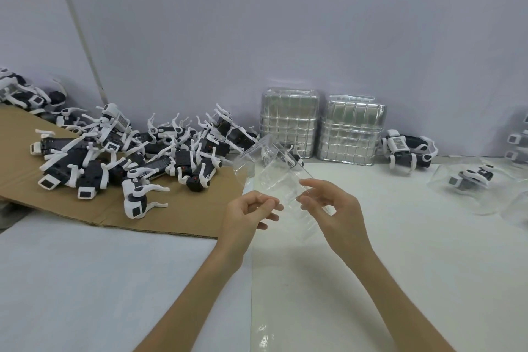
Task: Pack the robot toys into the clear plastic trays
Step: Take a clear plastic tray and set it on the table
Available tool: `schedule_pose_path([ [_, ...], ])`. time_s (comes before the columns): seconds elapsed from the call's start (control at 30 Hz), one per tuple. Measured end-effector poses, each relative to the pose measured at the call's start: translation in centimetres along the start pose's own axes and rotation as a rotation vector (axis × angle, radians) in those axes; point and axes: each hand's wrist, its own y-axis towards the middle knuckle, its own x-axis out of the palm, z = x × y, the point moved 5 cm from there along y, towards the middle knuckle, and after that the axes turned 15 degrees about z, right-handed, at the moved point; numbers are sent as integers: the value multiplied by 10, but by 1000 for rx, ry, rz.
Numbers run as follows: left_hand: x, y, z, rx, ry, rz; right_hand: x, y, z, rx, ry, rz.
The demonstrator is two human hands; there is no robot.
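Holding one clear tray (pixel 271 177) up between both hands, off the white surface (pixel 371 251).

Pinching the tray's near left edge with the thumb and fingertips of the left hand (pixel 251 214); gripping its right edge with the thumb and curled fingers of the right hand (pixel 335 213), far end tilted up and away. Left of the hands, a tangled heap of black-and-white robot toys (pixel 128 151) on a cardboard sheet (pixel 177 214). Beyond the hands, against the wall, two stacks of trays (pixel 320 126) side by side. Right of the hands, one standing toy (pixel 408 150) near the stacks, and closer in, a packed toy (pixel 470 177) inside clear plastic.
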Motion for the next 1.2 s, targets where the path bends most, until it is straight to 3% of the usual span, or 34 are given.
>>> schedule_pose_path([
  [0.47,-10,5,-1,36,50,134,-1,-2,-11,-53,-27,1],
  [0.53,-27,12,6,135,154,317,-5,0,-9,-82,-67,28],
  [0.63,-75,20,33,518,695,824,-9,2,-5,-126,-185,-25],
  [0.7,-114,28,31,438,862,979,-9,2,-2,-126,-242,-93],
  [0.83,-158,40,-8,100,845,903,-6,-3,2,-72,-288,-227],
  [1.0,-162,36,-6,236,767,1062,-3,-3,7,25,-232,-274],
  [1.2,-129,32,19,559,420,925,-15,4,-2,-123,-164,30],
])
